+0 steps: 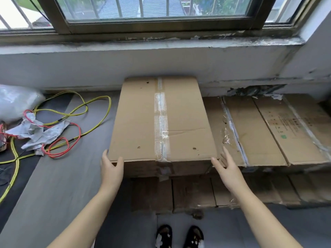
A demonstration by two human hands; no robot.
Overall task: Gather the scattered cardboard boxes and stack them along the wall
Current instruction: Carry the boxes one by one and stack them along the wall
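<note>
Two dark shoes (180,236) stood on the grey floor (53,185) at the bottom. Above them, both hands reached out with fingers straight: the left hand (112,168) touched the top box (161,120) at its near left corner, the right hand (226,167) at its near right corner. That box sat on stacked boxes (193,192) against the wall (71,68) under the window (155,13).
</note>
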